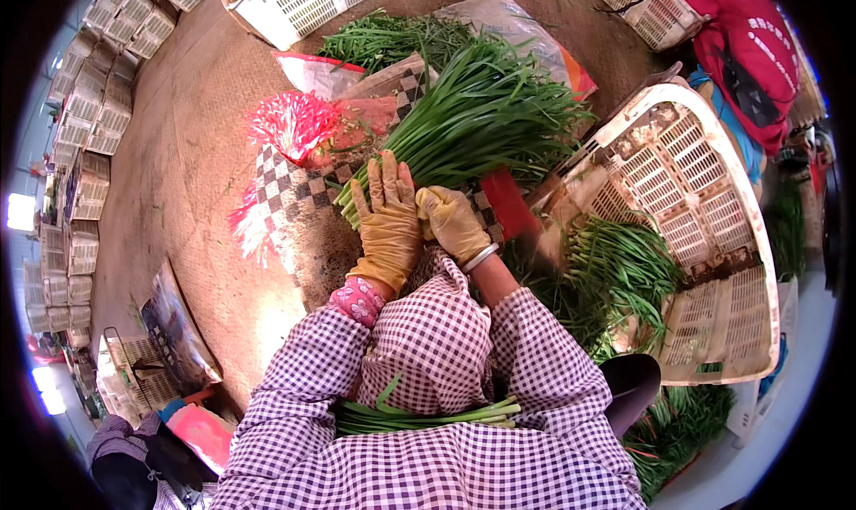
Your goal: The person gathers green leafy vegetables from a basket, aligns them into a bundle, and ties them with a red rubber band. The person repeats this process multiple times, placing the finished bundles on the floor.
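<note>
A large bunch of long green leafy stalks [468, 115], possibly garlic chives, lies on a checkered board before me, its pale cut ends toward my hands. My left hand [388, 219], in a yellowish glove, rests on the stalk ends with its fingers extended. Against the bunch's near side, my right hand [451, 219], also gloved, is closed; whether something is pinched in it is hidden. Red and white plastic ties [297, 125] lie left of the bunch. A few more stalks [428, 418] lie across my lap.
On the right a large white plastic crate [769, 242] lies tipped, with loose green stalks [618, 259] by it. More greens [394, 38] rest on a plastic sack beyond the board. Another crate [304, 8] stands ahead; stacked crates [90, 115] line the left. A person in red [749, 55] is at upper right.
</note>
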### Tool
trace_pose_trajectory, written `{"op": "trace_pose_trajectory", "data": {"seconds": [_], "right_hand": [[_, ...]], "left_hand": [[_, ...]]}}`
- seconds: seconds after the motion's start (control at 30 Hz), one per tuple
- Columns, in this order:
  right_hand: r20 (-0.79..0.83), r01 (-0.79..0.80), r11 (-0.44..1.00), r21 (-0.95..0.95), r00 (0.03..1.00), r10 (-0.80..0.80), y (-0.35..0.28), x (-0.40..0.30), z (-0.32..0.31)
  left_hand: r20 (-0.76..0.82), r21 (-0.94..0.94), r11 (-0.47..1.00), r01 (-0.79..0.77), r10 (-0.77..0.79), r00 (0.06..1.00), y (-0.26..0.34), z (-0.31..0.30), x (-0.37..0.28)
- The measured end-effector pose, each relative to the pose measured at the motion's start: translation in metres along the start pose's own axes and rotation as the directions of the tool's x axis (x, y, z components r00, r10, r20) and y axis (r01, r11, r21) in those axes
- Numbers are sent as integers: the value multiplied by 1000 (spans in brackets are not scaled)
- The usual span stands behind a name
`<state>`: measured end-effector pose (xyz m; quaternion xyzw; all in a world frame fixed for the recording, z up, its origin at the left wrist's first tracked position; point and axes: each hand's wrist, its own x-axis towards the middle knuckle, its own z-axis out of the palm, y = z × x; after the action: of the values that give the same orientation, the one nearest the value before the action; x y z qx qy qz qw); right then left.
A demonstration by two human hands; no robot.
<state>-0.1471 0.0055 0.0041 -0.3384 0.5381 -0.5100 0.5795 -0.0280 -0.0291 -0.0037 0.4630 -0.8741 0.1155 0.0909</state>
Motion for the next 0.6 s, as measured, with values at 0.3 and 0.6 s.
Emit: {"op": "trace_pose_trajectory", "data": {"seconds": [0.3,0.6], "right_hand": [[-42,215,977,-8,976,-215,-31,54,40],[-135,183,966,-185,969,-209,5,9,8]], "left_hand": [[145,190,980,64,-93,985,-53,23,61],[400,-107,976,190,-133,907,-52,-28,93]]}}
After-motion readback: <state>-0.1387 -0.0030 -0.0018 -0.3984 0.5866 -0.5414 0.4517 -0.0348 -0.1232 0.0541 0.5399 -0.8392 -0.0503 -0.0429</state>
